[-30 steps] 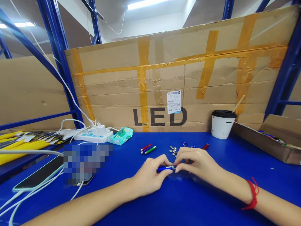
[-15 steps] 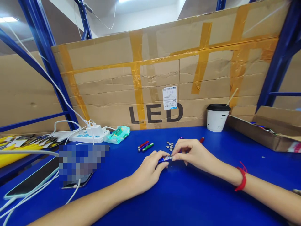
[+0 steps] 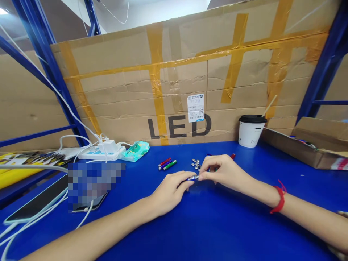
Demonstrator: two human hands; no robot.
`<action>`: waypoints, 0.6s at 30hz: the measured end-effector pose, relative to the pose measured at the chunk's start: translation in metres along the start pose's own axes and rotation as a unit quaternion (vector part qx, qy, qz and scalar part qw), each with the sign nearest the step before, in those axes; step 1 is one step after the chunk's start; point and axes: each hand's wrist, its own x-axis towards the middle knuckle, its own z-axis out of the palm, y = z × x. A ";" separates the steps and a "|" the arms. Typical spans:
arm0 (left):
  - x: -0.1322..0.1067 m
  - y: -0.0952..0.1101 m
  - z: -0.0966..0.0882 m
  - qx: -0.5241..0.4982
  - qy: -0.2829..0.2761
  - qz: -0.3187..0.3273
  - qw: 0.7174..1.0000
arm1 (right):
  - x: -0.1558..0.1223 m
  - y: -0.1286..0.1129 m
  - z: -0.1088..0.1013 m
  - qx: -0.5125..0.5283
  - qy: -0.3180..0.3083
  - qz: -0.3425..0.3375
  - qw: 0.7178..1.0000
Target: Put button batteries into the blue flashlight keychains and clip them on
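Observation:
Between my two hands, just above the blue table, lies a small blue penlight (image 3: 193, 178) with a pale label and a silvery end. My left hand (image 3: 172, 188) is closed round its left part, thumb and forefinger gripping it. With a thumb-and-finger pinch, my right hand (image 3: 217, 168) holds its right end; the fingers hide that tip. Several silver button cells (image 3: 195, 164) are scattered just behind the hands. Farther left are three similar tubes: red (image 3: 164, 161), purple (image 3: 165, 165) and green (image 3: 170, 165). More coloured tubes are partly hidden behind my right hand, one of them red (image 3: 233, 156).
A lidded paper cup (image 3: 250, 132) stands at the back right beside an open cardboard box (image 3: 317, 156). At left are a power strip (image 3: 95, 154), a wipes packet (image 3: 135, 151), a phone (image 3: 35, 201) and white cables. Tall cardboard (image 3: 125, 105) closes off the back.
The view has tilted slightly, so the scene sits a little higher. Both hands keep hold of the penlight, which now shows less of its blue body beyond the left fingers.

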 end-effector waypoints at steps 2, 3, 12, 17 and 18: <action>0.002 0.000 0.000 -0.005 -0.013 0.006 1.000 | 0.001 0.003 0.000 -0.016 -0.004 -0.007 1.000; 0.002 0.000 -0.001 -0.004 -0.017 0.006 1.000 | 0.001 0.004 0.000 -0.020 -0.008 -0.008 1.000; 0.006 -0.003 0.000 -0.037 -0.017 -0.015 0.999 | 0.003 0.005 0.001 0.003 -0.003 0.006 1.000; 0.006 -0.004 0.000 -0.041 -0.013 -0.014 0.999 | 0.002 0.000 0.001 -0.007 0.008 0.014 1.000; 0.006 -0.004 0.000 -0.043 -0.013 -0.013 0.999 | 0.001 0.000 0.001 -0.011 0.009 0.012 1.000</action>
